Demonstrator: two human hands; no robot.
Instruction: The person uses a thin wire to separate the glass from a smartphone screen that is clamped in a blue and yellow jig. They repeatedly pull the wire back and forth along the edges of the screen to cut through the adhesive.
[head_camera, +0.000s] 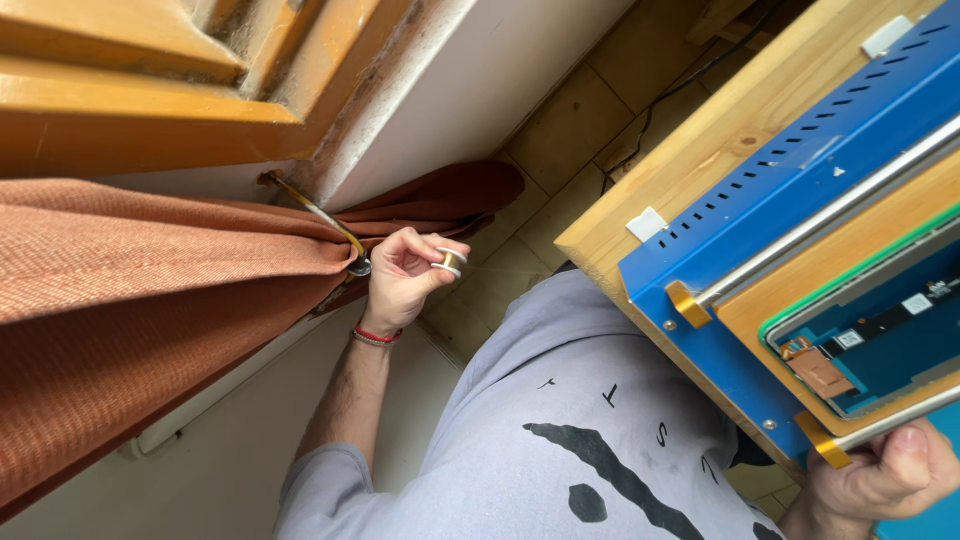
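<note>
The curtain (150, 300) fills the left of the frame, below the window frame (150, 80) at upper left. A tieback hook (315, 212) sits on the curtain's right edge. Just right of it, at centre, the left hand (400, 280) holds a small wire spool (450, 262) in its fingers (440, 245). The machine (800, 230) lies on the table (700, 150) at right, with a circuit panel (880, 340) on it. The right hand (880, 480) grips the machine's rail (890, 420) at lower right. Floor tiles (570, 130) lie at upper centre.

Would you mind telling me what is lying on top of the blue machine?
On the blue machine lies a wooden board holding a dark panel, between two metal rods. The surface beneath the board is covered.
</note>
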